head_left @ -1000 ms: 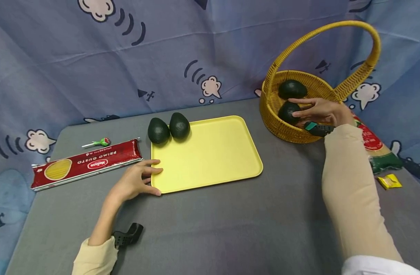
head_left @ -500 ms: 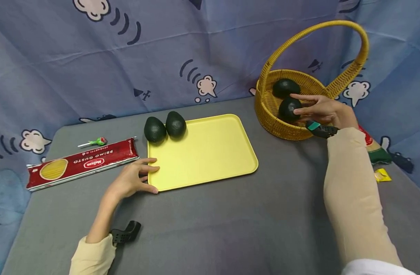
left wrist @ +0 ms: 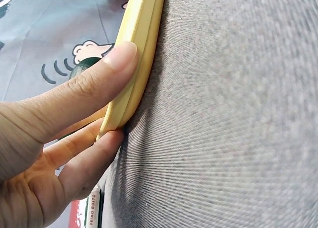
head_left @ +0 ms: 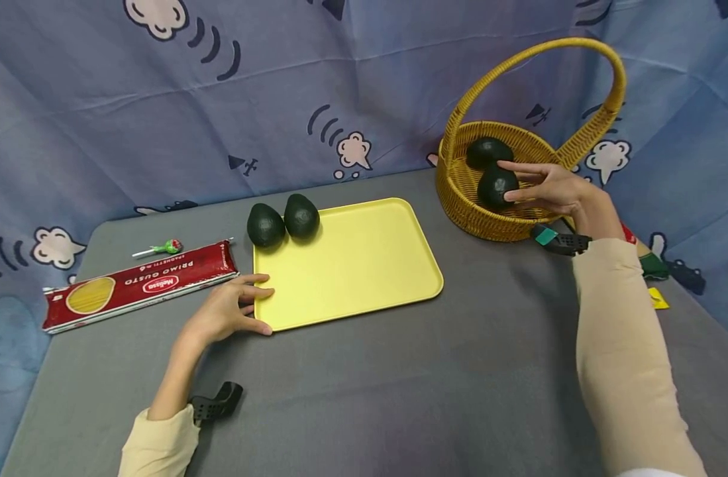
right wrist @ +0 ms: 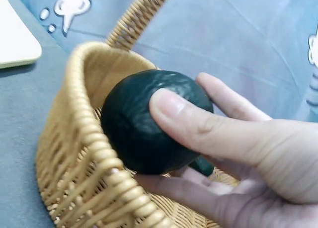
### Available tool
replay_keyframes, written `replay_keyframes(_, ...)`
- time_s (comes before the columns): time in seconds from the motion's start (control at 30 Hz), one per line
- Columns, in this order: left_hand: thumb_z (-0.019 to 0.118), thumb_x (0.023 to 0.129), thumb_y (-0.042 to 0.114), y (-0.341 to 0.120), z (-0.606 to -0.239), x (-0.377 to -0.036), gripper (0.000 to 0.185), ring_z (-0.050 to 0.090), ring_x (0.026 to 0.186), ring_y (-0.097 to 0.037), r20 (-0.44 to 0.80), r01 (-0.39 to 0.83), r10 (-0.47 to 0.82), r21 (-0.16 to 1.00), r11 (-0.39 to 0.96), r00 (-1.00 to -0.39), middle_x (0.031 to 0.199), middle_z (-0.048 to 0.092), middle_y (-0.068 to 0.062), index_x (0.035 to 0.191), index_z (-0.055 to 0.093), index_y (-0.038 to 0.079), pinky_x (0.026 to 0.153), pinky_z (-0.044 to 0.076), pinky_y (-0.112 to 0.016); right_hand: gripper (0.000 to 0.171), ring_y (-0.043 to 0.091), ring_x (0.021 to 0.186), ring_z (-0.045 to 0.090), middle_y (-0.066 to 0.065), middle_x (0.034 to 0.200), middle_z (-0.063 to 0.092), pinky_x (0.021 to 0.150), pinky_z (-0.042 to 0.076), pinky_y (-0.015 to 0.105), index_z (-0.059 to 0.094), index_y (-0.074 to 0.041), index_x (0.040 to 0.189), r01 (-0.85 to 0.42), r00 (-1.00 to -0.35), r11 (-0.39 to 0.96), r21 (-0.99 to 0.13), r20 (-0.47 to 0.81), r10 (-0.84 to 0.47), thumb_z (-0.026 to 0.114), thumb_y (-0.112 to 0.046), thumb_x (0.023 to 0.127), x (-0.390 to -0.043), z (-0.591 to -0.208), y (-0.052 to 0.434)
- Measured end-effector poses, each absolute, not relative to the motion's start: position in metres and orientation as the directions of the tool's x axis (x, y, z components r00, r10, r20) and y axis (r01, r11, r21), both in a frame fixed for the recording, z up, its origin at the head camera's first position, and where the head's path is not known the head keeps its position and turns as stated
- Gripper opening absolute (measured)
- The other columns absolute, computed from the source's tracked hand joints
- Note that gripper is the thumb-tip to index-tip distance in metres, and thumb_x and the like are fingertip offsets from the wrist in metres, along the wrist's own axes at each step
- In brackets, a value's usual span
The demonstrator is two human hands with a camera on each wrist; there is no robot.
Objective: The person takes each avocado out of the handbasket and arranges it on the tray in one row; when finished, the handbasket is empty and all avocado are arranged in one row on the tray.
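Head view: right hand [head_left: 554, 190] grips pebbly avocado [head_left: 496, 187] (wicker basket [head_left: 468, 212]); left hand [head_left: 226, 311] pinches smooth tray [head_left: 352, 265].

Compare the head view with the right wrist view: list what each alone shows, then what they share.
Head view only: the left hand holding the near left corner of the yellow tray, two avocados at its far left corner, a spaghetti packet and a lollipop.
Right wrist view only: the thumb pressed on the avocado's wrinkled skin.
Both: the right hand gripping an avocado in the wicker basket.
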State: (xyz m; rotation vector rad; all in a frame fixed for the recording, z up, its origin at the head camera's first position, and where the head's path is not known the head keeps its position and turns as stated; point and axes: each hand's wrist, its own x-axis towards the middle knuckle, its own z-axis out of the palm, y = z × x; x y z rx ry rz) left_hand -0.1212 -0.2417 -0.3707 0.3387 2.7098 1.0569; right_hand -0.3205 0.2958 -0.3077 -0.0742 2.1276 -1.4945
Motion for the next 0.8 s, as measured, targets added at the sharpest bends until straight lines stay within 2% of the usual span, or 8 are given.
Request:
replay_keyframes(0.13, 0.088, 0.066, 0.013, -0.241, -0.371, -0.121, 0.066, 0.060, 0.111, -0.033, -0.107, 0.145, 0.295, 0.684, 0.715, -0.949, 0.139, 0.047, -0.022, 0.123, 0.061, -0.007, 0.086, 0.054, -0.037, 0.075, 0.009, 0.086, 0.065, 0.020, 0.158, 0.011, 0.062, 0.055, 0.020, 0.032, -0.034, 0.150, 0.209, -0.875, 0.396, -0.894, -0.352, -0.332, 0.066, -0.004, 0.090, -0.311, -0.303, 0.293)
replay_keyframes(0.2, 0.088, 0.066, 0.014, -0.240, -0.370, -0.121, 0.066, 0.060, 0.111, -0.034, -0.103, 0.149, 0.298, 0.686, 0.712, -0.949, 0.139, 0.047, -0.022, 0.123, 0.061, -0.007, 0.086, 0.054, -0.037, 0.075, 0.010, 0.086, 0.065, 0.020, 0.158, 0.009, 0.056, 0.052, 0.018, 0.033, -0.034, 0.149, 0.193, -0.885, 0.385, -0.903, -0.329, -0.329, 0.066, -0.002, 0.090, -0.306, -0.300, 0.290)
replay_keyframes(0.33, 0.088, 0.066, 0.014, -0.240, -0.370, -0.120, 0.067, 0.059, 0.112, -0.035, -0.106, 0.142, 0.295, 0.694, 0.706, -0.950, 0.139, 0.046, -0.023, 0.123, 0.061, -0.008, 0.086, 0.054, -0.037, 0.075, 0.015, 0.118, 0.056, 0.015, 0.160, 0.002, 0.063, 0.056, 0.020, 0.037, -0.035, 0.147, 0.185, -0.896, 0.338, -0.923, -0.300, -0.328, 0.065, 0.002, 0.088, -0.296, -0.292, 0.284)
replay_keyframes(0.4, 0.088, 0.066, 0.014, -0.240, -0.370, -0.120, 0.066, 0.059, 0.112, -0.035, -0.107, 0.138, 0.290, 0.693, 0.708, -0.951, 0.139, 0.046, -0.022, 0.123, 0.061, -0.007, 0.087, 0.054, -0.037, 0.074, 0.013, 0.112, 0.059, 0.014, 0.160, 0.001, 0.057, 0.053, 0.018, 0.038, -0.035, 0.147, 0.172, -0.901, 0.345, -0.923, -0.289, -0.323, 0.066, 0.001, 0.088, -0.290, -0.289, 0.281)
replay_keyframes(0.57, 0.088, 0.067, 0.015, -0.241, -0.370, -0.120, 0.066, 0.060, 0.111, -0.034, -0.103, 0.145, 0.291, 0.681, 0.717, -0.951, 0.139, 0.047, -0.021, 0.124, 0.061, -0.006, 0.086, 0.054, -0.037, 0.074, 0.011, 0.109, 0.058, 0.010, 0.161, 0.004, 0.068, 0.056, 0.020, 0.038, -0.032, 0.147, 0.126, -0.908, 0.339, -0.932, -0.246, -0.338, 0.066, 0.002, 0.088, -0.276, -0.282, 0.266)
replay_keyframes(0.63, 0.088, 0.067, 0.015, -0.241, -0.370, -0.120, 0.066, 0.060, 0.111, -0.034, -0.107, 0.142, 0.291, 0.685, 0.715, -0.951, 0.139, 0.047, -0.021, 0.124, 0.061, -0.006, 0.086, 0.054, -0.038, 0.073, 0.020, 0.135, 0.038, 0.008, 0.161, 0.005, 0.081, 0.057, 0.027, 0.040, -0.031, 0.147, 0.125, -0.902, 0.306, -0.944, -0.237, -0.362, 0.066, 0.004, 0.087, -0.270, -0.281, 0.259)
replay_keyframes(0.73, 0.088, 0.067, 0.015, -0.241, -0.370, -0.121, 0.066, 0.060, 0.111, -0.035, -0.109, 0.142, 0.295, 0.689, 0.711, -0.949, 0.139, 0.046, -0.022, 0.124, 0.061, -0.007, 0.086, 0.054, -0.038, 0.072, 0.035, 0.144, 0.016, 0.009, 0.160, 0.007, 0.085, 0.056, 0.030, 0.043, -0.030, 0.145, 0.127, -0.889, 0.269, -0.955, -0.230, -0.396, 0.064, 0.007, 0.088, -0.263, -0.279, 0.247)
replay_keyframes(0.8, 0.088, 0.067, 0.015, -0.241, -0.370, -0.121, 0.066, 0.060, 0.111, -0.035, -0.108, 0.144, 0.296, 0.688, 0.712, -0.949, 0.139, 0.047, -0.022, 0.123, 0.061, -0.007, 0.086, 0.054, -0.037, 0.070, 0.036, 0.143, 0.017, 0.010, 0.160, 0.010, 0.084, 0.056, 0.032, 0.044, -0.028, 0.145, 0.123, -0.882, 0.242, -0.962, -0.218, -0.418, 0.063, 0.008, 0.088, -0.259, -0.279, 0.239)
